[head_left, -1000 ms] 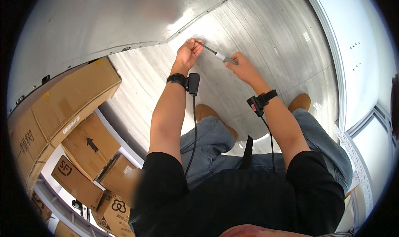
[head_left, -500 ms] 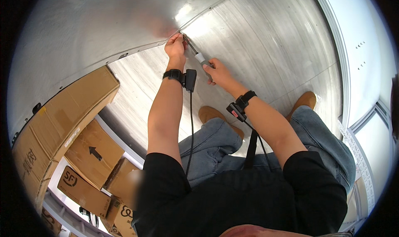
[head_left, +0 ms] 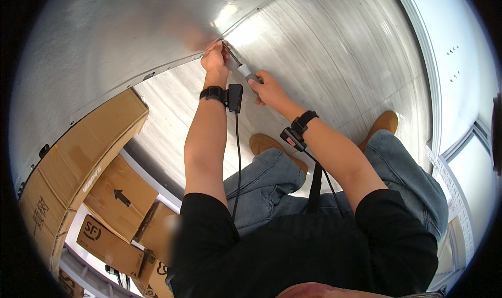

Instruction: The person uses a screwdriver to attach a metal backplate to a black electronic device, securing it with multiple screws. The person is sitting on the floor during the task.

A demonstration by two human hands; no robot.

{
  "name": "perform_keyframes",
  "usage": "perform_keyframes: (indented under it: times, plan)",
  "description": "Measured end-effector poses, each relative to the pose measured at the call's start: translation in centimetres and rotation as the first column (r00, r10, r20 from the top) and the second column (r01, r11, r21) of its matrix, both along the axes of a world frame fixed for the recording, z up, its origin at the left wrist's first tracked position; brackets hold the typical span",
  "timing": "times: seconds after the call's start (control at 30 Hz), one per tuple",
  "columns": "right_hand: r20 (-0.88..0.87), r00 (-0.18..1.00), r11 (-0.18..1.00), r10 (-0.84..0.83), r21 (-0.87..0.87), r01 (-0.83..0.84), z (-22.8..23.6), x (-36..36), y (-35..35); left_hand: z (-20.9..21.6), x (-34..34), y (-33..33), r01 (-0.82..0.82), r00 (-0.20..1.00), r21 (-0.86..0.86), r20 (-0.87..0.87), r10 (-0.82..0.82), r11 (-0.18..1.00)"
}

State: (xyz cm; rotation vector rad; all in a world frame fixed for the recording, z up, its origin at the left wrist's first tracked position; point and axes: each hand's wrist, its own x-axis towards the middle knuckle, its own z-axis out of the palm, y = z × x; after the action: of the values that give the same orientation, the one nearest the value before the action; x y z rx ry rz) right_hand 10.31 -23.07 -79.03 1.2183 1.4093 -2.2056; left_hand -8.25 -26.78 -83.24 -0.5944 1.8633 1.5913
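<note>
My right hand (head_left: 266,89) is wrapped round the grey handle of a screwdriver (head_left: 246,72). Its dark shaft slants up and left to the lower edge of a large grey metal panel (head_left: 125,31). Beside the screwdriver's tip, my left hand (head_left: 214,58) is closed at that edge with its fingers pinched together. Whatever lies between those fingers is hidden or too small to make out. Each wrist carries a black strap with a small box and a cable.
Cardboard boxes (head_left: 120,188) are stacked at the lower left, with one long carton (head_left: 89,141) along the panel. Light wood-look flooring (head_left: 340,47) spreads under my shoes. A white wall panel (head_left: 455,52) stands at the right.
Both hands and the screwdriver have shifted slightly left in the picture, along with a small shift of the whole view. The right hand keeps its hold on the handle.
</note>
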Motion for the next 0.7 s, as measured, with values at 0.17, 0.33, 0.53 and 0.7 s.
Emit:
perform_keyframes:
  times: [0.17, 0.33, 0.53, 0.7]
  plan:
    - [0.015, 1.000, 1.000, -0.008, 0.019, 0.008, 0.4, -0.3, 0.3, 0.6, 0.2, 0.8, -0.029, 1.000, -0.011, -0.007, 0.029, 1.000]
    - [0.028, 0.999, 0.999, -0.039, -0.031, 0.039, 0.0, -0.4, -0.1, 0.7, -0.1, 0.8, -0.026, 1.000, -0.004, 0.016, 0.026, 1.000]
    - [0.115, 0.980, 0.986, -0.165, 0.040, 0.161, -1.0, -0.7, -1.2, 0.9, 0.0, 0.8, -0.049, 0.999, 0.001, 0.020, 0.049, 0.999]
    - [0.074, 0.961, 0.883, -0.266, -0.382, 0.274, -1.9, 0.0, -0.7, 0.8, -0.3, 0.6, 0.001, 0.998, -0.039, 0.062, 0.001, 0.999]
